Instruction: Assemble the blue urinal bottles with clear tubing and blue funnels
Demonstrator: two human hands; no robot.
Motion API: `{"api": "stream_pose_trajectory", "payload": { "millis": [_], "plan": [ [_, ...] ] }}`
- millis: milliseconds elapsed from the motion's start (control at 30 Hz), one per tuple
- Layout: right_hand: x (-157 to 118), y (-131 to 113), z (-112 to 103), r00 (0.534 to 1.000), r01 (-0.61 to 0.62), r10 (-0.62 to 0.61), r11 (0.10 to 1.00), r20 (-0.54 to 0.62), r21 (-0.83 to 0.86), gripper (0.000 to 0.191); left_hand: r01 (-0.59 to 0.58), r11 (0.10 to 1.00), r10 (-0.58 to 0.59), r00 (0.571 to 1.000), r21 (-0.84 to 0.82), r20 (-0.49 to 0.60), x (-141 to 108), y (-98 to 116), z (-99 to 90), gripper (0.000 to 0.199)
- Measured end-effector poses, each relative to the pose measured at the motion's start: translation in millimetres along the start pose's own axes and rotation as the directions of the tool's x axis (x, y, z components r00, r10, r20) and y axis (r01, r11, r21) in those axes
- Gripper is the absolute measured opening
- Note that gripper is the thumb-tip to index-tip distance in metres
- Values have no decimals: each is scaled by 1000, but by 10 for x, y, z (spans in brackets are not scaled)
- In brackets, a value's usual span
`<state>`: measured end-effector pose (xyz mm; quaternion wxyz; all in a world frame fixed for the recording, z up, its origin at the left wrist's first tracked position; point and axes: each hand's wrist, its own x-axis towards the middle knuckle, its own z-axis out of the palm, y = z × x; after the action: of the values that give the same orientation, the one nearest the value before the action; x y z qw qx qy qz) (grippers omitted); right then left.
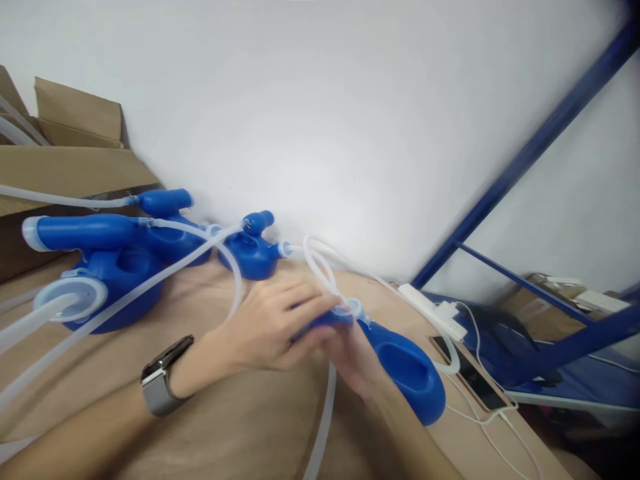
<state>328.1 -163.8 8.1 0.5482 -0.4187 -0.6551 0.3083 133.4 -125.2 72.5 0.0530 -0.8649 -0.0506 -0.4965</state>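
My left hand (275,327), with a watch (165,377) at its wrist, is closed on a blue plastic cylinder (324,321) that ends in a translucent ring. From the other side, my right hand (353,357) grips the same cylinder; its fingers are partly hidden and smeared. Just beyond the right hand lies a blue urinal bottle (407,370) with a clear collar at its neck. Whether the cylinder is joined to this bottle is hidden by my hands. A white hose (324,420) hangs below my hands, and another hose (320,263) loops behind them.
More blue urinal bottles (253,257) with hoses stand left along the wall, one large (117,280) in front. An open cardboard box (75,163) is at far left. To the right lie a power strip (435,313), a phone (470,373) with cables, and a blue metal rack (530,147).
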Motion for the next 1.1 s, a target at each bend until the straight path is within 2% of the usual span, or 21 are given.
{"api": "stream_pose_trajectory", "payload": {
  "millis": [67,100,167,233,300,467,567,667,800,933,1100],
  "plan": [
    [22,-102,-84,993,-110,116,982,-27,152,65,4,995,-2,1000,96,-19,17,-67,-69,27],
    [20,-157,-136,989,-129,139,974,-44,185,65,-3,991,6,1000,135,-27,20,-88,-97,25],
    [-1,-257,-231,993,-93,100,988,-62,120,63,-18,987,23,999,162,-30,20,-103,-128,23],
    [-33,-331,-288,999,-30,30,1000,-29,-6,62,-27,990,30,999,138,-17,23,-91,-125,22],
    [-62,-373,-296,1000,-17,18,998,6,-67,58,-51,990,52,999,130,-4,32,-67,-100,20],
    [-106,-425,-213,995,-94,95,995,29,-10,51,-139,975,133,990,171,42,44,-17,-18,9],
    [-125,-473,-176,979,-190,184,979,86,74,52,-135,980,123,988,146,91,26,16,11,3],
    [-131,-532,-169,961,-253,239,963,138,95,56,-124,986,110,987,109,120,8,57,17,7],
    [-130,-576,-190,937,-331,300,924,179,189,51,-142,989,139,987,30,85,-9,91,1,21],
    [-151,-587,-202,934,-344,306,909,184,236,37,-36,998,39,998,-60,41,-10,95,-18,28],
    [-161,-624,-142,983,-148,147,989,108,4,31,174,954,-178,984,-242,6,57,108,-52,11]
  ]
}}
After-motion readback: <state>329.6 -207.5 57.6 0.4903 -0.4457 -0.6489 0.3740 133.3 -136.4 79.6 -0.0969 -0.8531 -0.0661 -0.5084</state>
